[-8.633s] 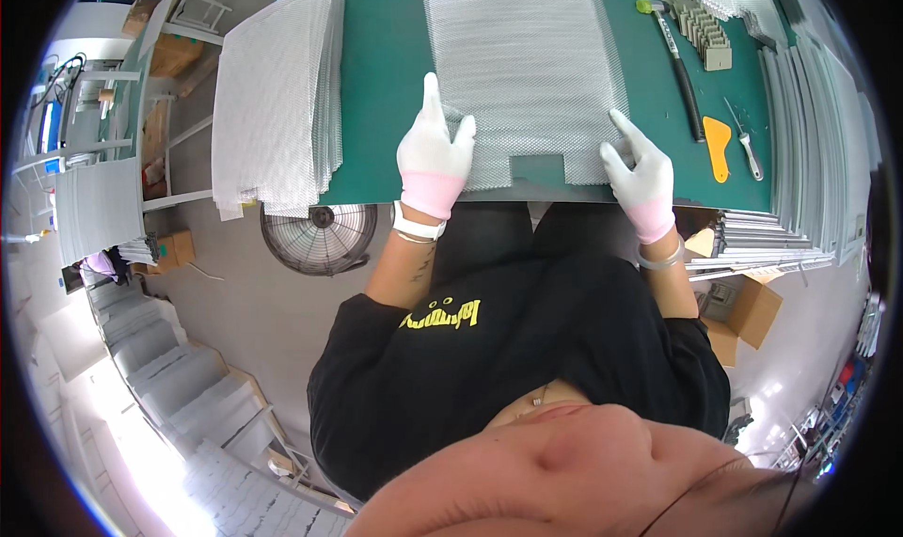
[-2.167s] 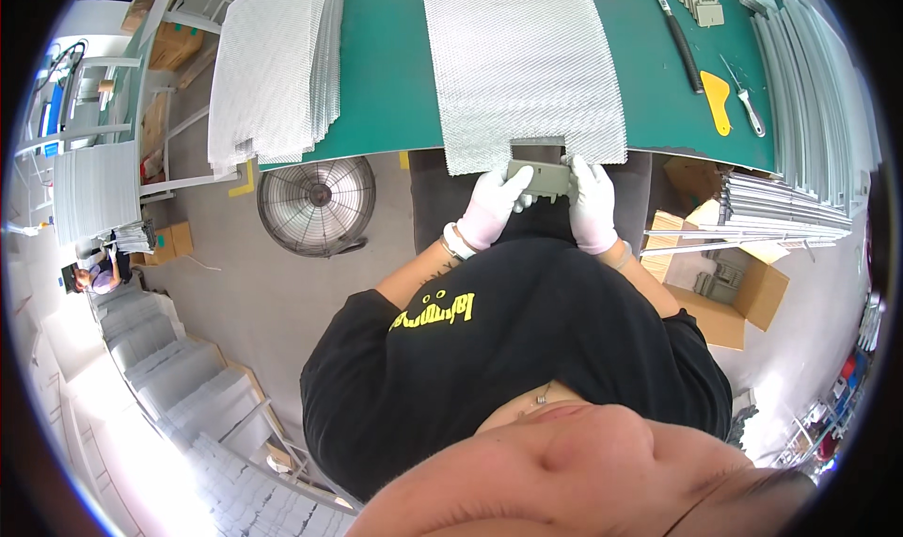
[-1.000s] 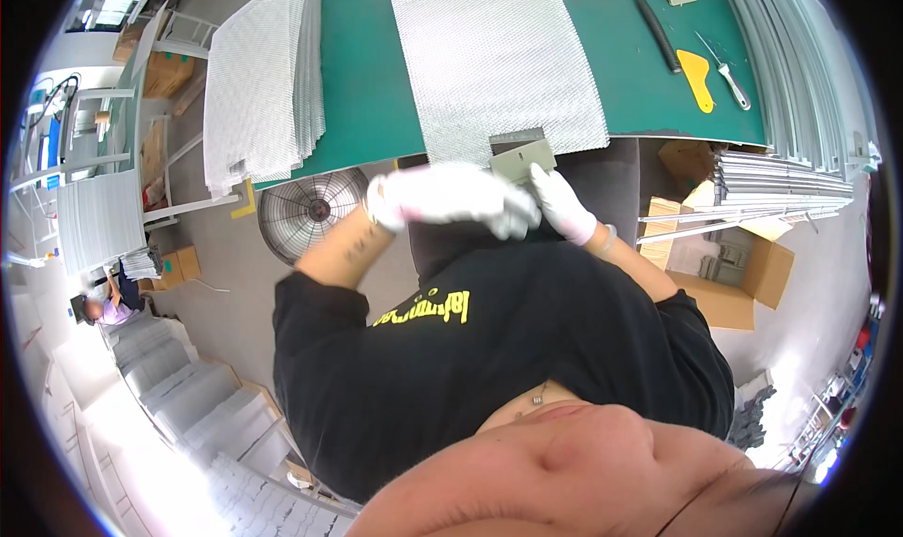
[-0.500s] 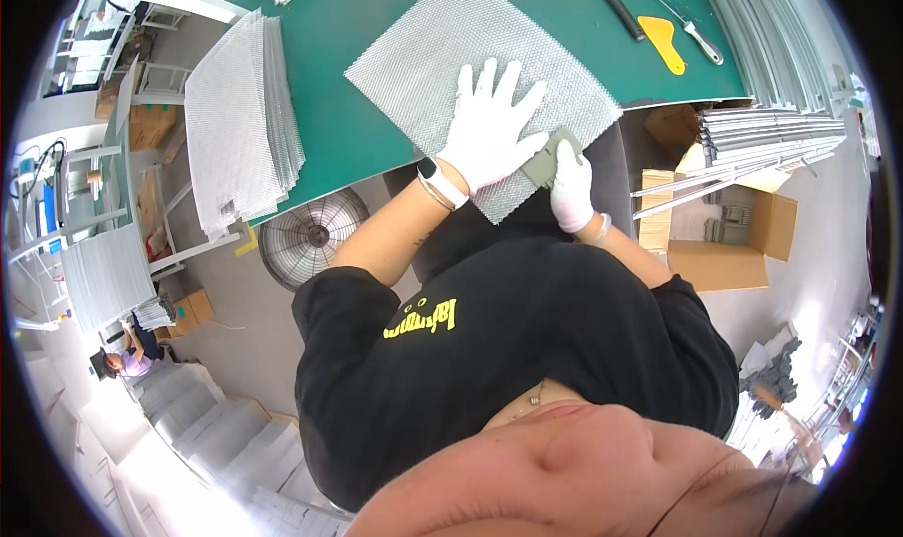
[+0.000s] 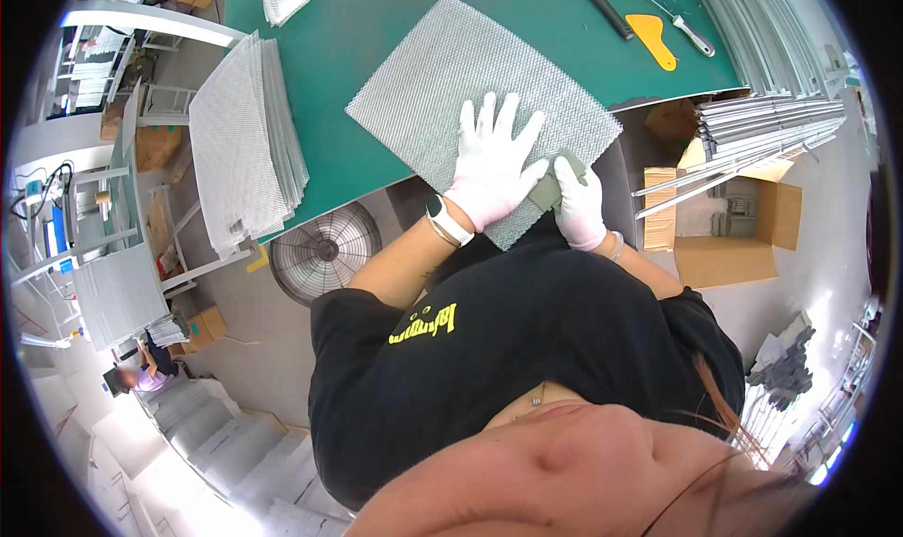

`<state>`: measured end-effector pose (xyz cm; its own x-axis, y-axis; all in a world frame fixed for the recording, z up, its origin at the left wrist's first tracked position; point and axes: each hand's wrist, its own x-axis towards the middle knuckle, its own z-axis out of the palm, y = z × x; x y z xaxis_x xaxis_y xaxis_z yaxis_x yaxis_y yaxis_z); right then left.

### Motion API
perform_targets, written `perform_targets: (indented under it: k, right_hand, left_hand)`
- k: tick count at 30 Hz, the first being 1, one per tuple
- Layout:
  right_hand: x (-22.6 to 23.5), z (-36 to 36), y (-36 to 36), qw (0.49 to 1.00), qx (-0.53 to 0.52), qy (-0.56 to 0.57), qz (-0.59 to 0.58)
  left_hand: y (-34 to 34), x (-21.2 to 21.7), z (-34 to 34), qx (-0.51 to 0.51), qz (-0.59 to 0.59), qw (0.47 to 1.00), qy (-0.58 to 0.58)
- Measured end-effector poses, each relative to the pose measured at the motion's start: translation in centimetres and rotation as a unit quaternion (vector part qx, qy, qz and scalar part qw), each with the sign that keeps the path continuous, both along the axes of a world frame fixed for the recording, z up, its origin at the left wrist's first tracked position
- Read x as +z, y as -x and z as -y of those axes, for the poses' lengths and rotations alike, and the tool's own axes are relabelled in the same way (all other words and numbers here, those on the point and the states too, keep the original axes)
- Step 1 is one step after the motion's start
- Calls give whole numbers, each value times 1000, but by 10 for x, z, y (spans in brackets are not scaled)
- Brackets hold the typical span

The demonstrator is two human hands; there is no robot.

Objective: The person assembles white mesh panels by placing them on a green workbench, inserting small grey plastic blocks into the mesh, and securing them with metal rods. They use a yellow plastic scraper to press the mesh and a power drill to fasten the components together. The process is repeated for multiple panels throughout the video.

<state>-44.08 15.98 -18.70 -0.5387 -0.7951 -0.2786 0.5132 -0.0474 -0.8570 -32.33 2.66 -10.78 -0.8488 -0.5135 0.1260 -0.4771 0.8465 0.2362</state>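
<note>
A square sheet of silver wire mesh (image 5: 442, 76) lies turned cornerwise on the green table, its near corner jutting past the edge toward me. My left hand (image 5: 494, 165), in a white glove, rests flat on the mesh with fingers spread. At the sheet's near right edge, my gloved right hand (image 5: 580, 203) grips a small grey-green flat block (image 5: 546, 194), thumb on top. The block sits against the mesh edge, close to my left thumb. The fingers under it are hidden.
Stacked mesh sheets (image 5: 240, 147) overhang the table's left edge. A black-handled tool (image 5: 602, 6), a yellow scraper (image 5: 651, 40) and a screwdriver (image 5: 691, 34) lie at the far right. Metal strips (image 5: 767, 128) and a cardboard box (image 5: 724, 260) are to the right. A fan (image 5: 326, 248) stands below.
The view has shifted slightly. The mesh has come a little nearer, with my left hand still flat on it. My right hand keeps hold of the block at the edge.
</note>
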Motion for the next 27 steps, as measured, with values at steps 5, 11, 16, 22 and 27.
perform_targets:
  k: [5,11,16,22,27]
  right_hand:
    - [2,12,-4,997,6,18,72]
    - [28,45,10,944,293,-139,58]
    - [29,19,48,940,258,-116,-193]
    - [-44,-113,162,820,-321,-220,-419]
    - [-84,-149,194,913,-132,-376,-87]
  left_hand:
    - [1,-4,-5,7,23,999,25]
    - [8,6,58,-112,87,986,86]
    - [21,29,120,-65,85,975,195]
    - [-10,3,19,-173,-193,963,-79]
    - [-3,-72,-49,-259,-116,883,-375]
